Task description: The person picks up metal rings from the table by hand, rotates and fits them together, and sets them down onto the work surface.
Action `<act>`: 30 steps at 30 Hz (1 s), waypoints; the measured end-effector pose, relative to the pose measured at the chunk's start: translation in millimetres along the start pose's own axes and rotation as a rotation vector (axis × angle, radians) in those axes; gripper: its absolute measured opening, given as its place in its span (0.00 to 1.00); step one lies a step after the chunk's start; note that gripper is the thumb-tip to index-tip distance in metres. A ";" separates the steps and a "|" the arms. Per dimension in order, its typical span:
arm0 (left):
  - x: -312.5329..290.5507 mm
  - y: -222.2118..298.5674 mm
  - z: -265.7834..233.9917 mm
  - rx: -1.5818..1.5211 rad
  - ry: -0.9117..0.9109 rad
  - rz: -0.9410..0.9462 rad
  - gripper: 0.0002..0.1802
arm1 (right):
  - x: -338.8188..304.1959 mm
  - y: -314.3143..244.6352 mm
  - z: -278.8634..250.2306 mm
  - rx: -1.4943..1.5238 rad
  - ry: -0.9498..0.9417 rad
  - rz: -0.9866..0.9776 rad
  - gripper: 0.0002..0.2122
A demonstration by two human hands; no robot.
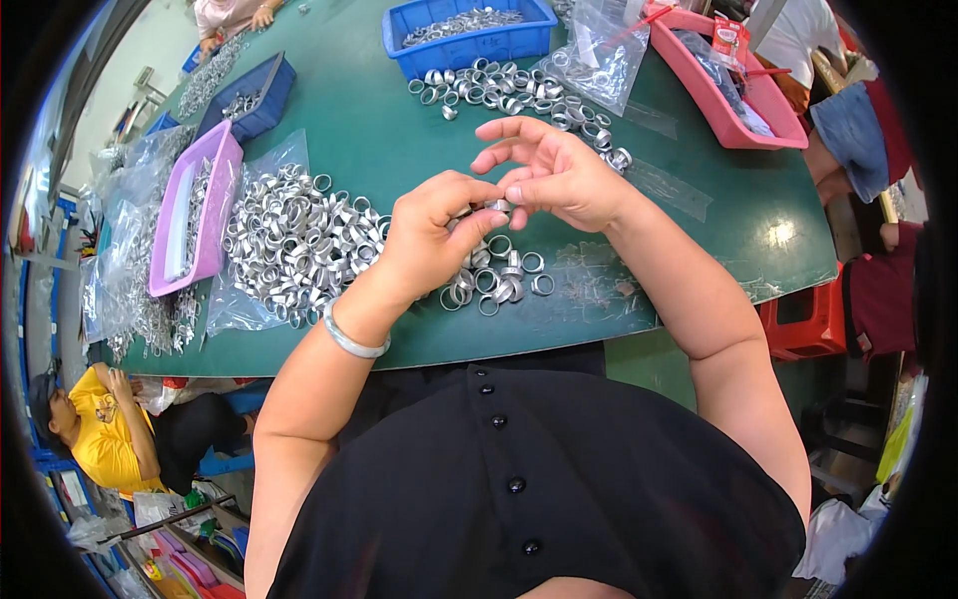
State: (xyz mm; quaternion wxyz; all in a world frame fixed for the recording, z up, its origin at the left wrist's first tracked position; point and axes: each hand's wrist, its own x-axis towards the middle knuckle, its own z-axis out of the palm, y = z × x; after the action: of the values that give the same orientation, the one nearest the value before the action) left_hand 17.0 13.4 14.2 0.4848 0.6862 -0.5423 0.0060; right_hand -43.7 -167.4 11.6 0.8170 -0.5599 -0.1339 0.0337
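Observation:
Over the near part of the green table, both hands meet at a small silver metal ring (501, 206). My left hand (424, 235), with a pale bangle on its wrist, pinches the ring between thumb and fingers. My right hand (567, 180) has its thumb and a lower finger at the ring's other side, while its upper fingers are curved and spread apart. The fingers partly hide the ring. Below the hands lies a small group of loose metal rings (499, 280). Left of my left hand spreads a large pile of similar rings (304, 240), partly on a clear plastic bag (239, 307).
Farther off stand a blue bin (469, 42) of metal parts, a darker blue bin (261, 100) and a pink basin (699, 85). More rings (514, 92) lie before the blue bin. At left is a purple tray (222, 215). A person in yellow (108, 429) sits left; others are around the table.

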 end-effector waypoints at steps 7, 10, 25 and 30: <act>-2.5 -2.1 -6.4 -1.153 0.077 -0.689 0.08 | 3.1 -5.6 -43.5 -1.291 0.558 -0.323 0.13; -6.6 -5.0 -8.0 -1.395 0.029 -0.718 0.11 | -1.0 5.8 -55.7 -1.712 0.629 -0.248 0.16; -9.4 -0.7 -7.5 -1.589 0.086 -0.873 0.15 | 0.8 6.9 -55.2 -1.733 0.379 0.139 0.11; -6.3 5.1 -6.3 -1.524 0.171 -0.944 0.15 | 1.2 7.4 -52.4 -1.640 0.335 0.107 0.11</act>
State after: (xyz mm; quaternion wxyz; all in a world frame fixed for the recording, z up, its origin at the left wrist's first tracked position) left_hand 13.8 22.6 17.5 0.7991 0.3271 -0.0228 -0.5040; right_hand -28.4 -211.9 -12.6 0.1572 -0.9798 0.0337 -0.1193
